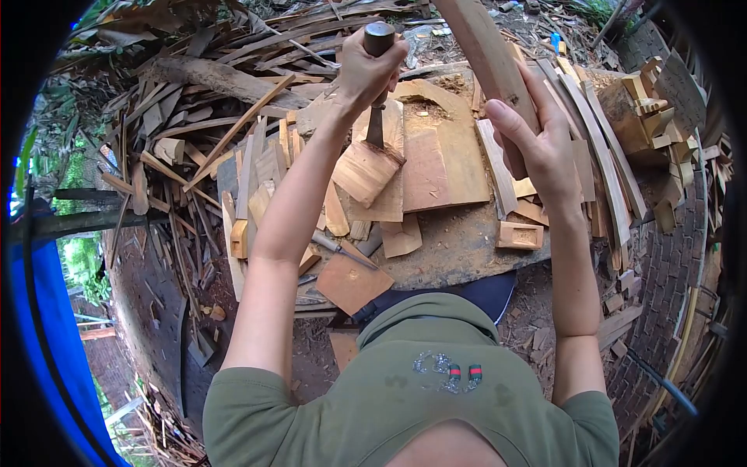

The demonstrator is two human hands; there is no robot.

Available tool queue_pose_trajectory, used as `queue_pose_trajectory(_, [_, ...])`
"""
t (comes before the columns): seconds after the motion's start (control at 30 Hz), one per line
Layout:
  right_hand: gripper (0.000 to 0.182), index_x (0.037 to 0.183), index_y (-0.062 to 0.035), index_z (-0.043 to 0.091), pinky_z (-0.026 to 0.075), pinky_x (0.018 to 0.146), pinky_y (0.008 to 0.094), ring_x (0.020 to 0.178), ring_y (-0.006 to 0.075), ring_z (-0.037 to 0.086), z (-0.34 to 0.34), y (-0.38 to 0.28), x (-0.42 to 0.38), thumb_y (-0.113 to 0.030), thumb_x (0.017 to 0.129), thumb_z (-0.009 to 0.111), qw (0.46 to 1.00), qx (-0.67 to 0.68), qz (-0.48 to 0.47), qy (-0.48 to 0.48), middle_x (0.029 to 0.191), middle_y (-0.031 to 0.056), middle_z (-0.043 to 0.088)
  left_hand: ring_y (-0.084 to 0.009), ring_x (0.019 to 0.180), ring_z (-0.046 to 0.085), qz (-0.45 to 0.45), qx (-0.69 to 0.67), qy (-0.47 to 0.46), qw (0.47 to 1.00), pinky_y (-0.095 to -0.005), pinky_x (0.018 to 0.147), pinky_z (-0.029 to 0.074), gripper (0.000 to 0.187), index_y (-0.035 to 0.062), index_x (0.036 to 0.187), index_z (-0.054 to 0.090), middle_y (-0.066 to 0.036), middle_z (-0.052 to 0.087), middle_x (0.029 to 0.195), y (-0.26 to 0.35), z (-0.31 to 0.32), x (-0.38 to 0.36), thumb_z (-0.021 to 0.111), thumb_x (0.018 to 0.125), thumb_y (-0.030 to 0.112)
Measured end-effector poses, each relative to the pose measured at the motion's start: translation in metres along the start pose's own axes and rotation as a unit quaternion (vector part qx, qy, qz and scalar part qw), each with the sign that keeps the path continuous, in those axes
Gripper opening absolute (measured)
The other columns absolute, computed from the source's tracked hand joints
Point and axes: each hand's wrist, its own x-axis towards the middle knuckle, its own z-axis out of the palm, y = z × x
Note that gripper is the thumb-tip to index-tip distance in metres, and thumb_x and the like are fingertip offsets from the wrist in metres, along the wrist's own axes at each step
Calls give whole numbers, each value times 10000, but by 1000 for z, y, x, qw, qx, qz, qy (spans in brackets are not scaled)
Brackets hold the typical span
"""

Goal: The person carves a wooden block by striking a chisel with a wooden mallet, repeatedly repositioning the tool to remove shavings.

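My left hand (372,71) is wrapped round the handle of a chisel (375,128), which stands nearly upright with its metal-capped top above my fist. The chisel's blade meets the far edge of a small wood block (366,173). That block rests on a larger flat board (389,204). In my right hand (545,144) is a thick wooden bar (490,58), raised and slanting up to the left. My thumb lies along its near side, and the other fingers are partly hidden behind it. The bar's far end runs out of view.
A wide slab (467,156) lies under the boards. A second chisel-like tool (342,251) rests over a square wood piece (350,282) near my lap. A carved block (520,236) sits at the right. Scrap wood (226,86) is heaped behind, and cut blocks (650,109) are stacked far right.
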Motion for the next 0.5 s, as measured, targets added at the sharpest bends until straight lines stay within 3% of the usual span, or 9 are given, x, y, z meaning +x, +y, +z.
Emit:
queue_pose_trajectory(0.23, [699, 1359, -6, 512, 526, 786, 293, 907, 173, 664, -5, -5, 1, -428, 846, 731, 1000, -8, 21, -1, 1039, 141, 671, -70, 558, 545, 61, 91, 4, 994, -250, 495, 432, 208, 39, 752, 607, -3, 594, 624, -7, 17, -4, 722, 807, 203])
queue_pose_trajectory(0.3, [705, 1350, -8, 519, 503, 654, 237, 760, 111, 624, -8, -17, 6, -456, 847, 725, 1000, 2, -16, 26, 930, 95, 658, -74, 578, 533, 70, 128, 13, 989, -263, 534, 434, 216, 32, 747, 606, -6, 595, 628, -9, 18, -3, 705, 802, 215])
queue_pose_trajectory(0.43, [681, 1334, -18, 533, 473, 574, 203, 636, 94, 599, -11, -36, 14, -469, 853, 705, 996, 3, -63, 58, 848, 69, 653, -81, 573, 523, 60, 110, 29, 992, -261, 541, 430, 217, 25, 747, 605, -13, 591, 623, -9, 16, -3, 698, 799, 214])
queue_pose_trajectory(0.5, [711, 1352, -21, 526, 501, 616, 242, 705, 151, 644, -9, -24, 19, -488, 844, 697, 988, -142, -44, -46, 916, 117, 672, -83, 572, 523, 54, 106, 37, 992, -265, 540, 432, 212, 26, 748, 606, -15, 590, 621, -7, 18, -5, 697, 795, 211])
